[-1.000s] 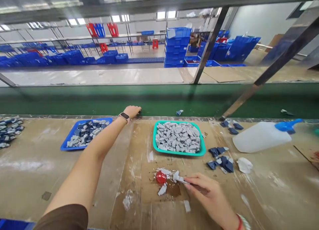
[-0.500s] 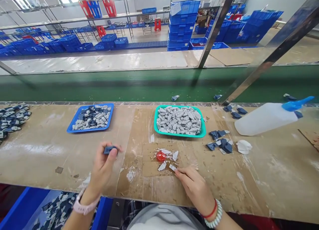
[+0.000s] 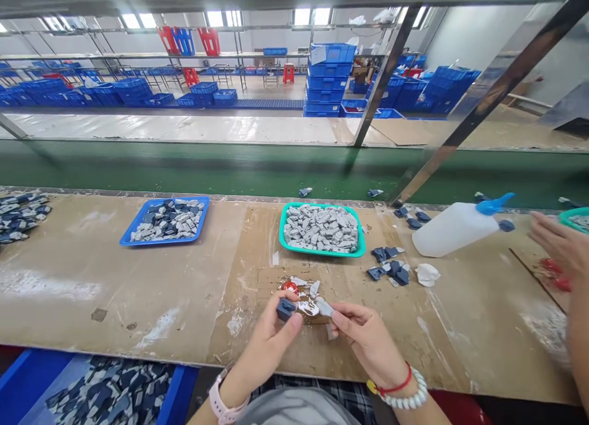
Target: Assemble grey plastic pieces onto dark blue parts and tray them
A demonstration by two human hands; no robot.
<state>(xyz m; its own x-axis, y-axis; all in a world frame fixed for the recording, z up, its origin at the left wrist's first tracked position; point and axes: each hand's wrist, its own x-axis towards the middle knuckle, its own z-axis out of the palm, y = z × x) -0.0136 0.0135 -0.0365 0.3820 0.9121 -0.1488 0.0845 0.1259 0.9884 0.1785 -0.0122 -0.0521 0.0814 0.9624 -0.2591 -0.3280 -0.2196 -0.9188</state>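
Note:
My left hand (image 3: 265, 338) pinches a dark blue-grey plastic piece (image 3: 285, 310) between thumb and fingers. Opposite it, my right hand (image 3: 370, 339) grips a light grey plastic piece (image 3: 324, 307) by one end, its free end pointing at the dark piece with a small gap between them. Under and behind both hands lies a wet-looking cardboard patch (image 3: 267, 278). On that patch are a red round cap (image 3: 289, 287) and a few loose light grey pieces (image 3: 315, 288); my fingers partly cover the cap.
Light grey pieces fill a green tray (image 3: 322, 253); mixed pieces fill a blue tray (image 3: 159, 243). A white squeeze bottle (image 3: 455, 230) lies tilted near dark parts (image 3: 396, 271) and crumpled white tissue (image 3: 427, 275). Another person's hand (image 3: 564, 247) reaches in at right. A blue bin (image 3: 184, 391) stands below left.
My left hand has moved right with the dark piece, close to my right hand. The light grey piece has been lifted off the cardboard. Another person's hand has come into view at right.

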